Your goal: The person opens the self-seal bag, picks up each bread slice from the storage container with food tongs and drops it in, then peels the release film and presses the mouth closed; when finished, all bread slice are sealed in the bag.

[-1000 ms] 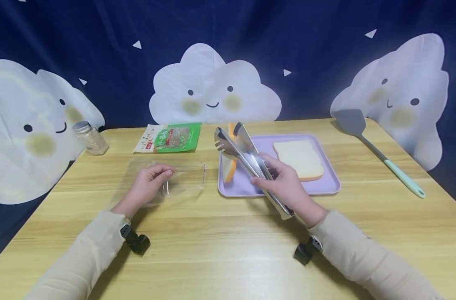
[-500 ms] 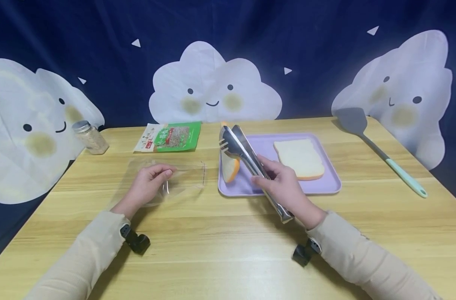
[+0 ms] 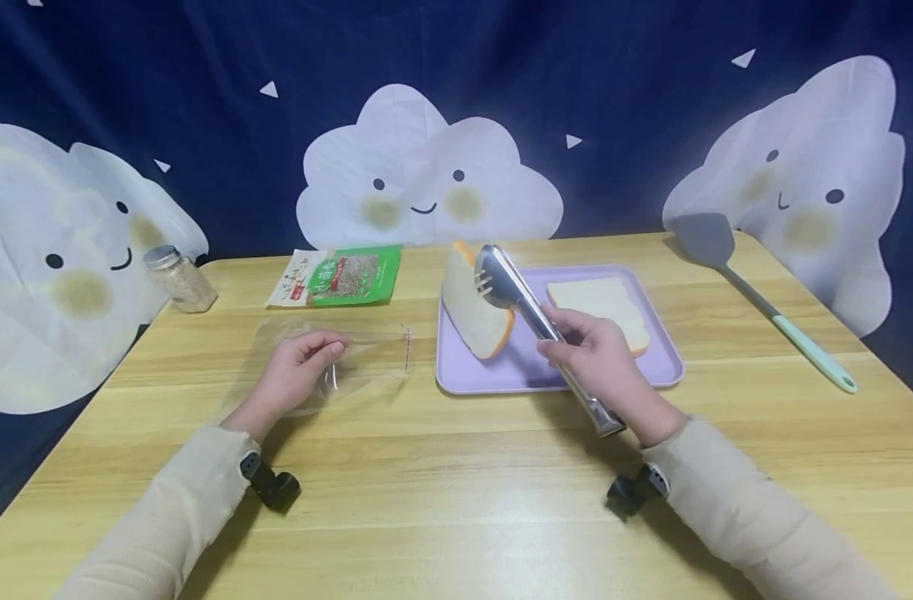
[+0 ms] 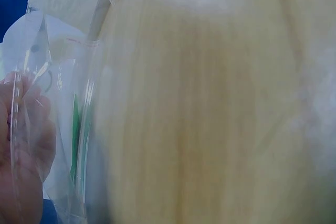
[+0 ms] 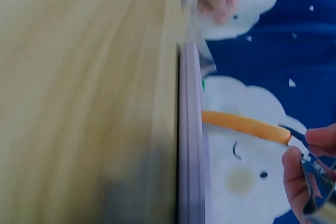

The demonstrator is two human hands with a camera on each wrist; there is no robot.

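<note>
My left hand (image 3: 297,367) pinches the edge of a clear plastic bag (image 3: 374,354), its printed end pointing toward the tray; the left wrist view shows the bag (image 4: 94,93) over the fingers. In my right hand (image 3: 602,358) are metal tongs (image 3: 535,317), their head at the right side of a tilted bread slice (image 3: 471,308) over the left part of the purple tray (image 3: 456,383). In the right wrist view the slice's orange crust (image 5: 247,125) meets the tongs. Another slice (image 3: 602,308) lies flat on the tray's right side, partly behind the tongs hand.
Behind my left hand lies a green and white packet (image 3: 351,275), and at the far left a glass jar (image 3: 182,279) leans over. A spatula (image 3: 764,304) with a mint handle lies right of the tray. A cloud-patterned blue curtain (image 3: 614,50) hangs behind the table.
My right hand and the tongs have moved right and turned. The left slice has swung from nearly edge-on to show its broad face. My left hand and the bag have stayed still.
</note>
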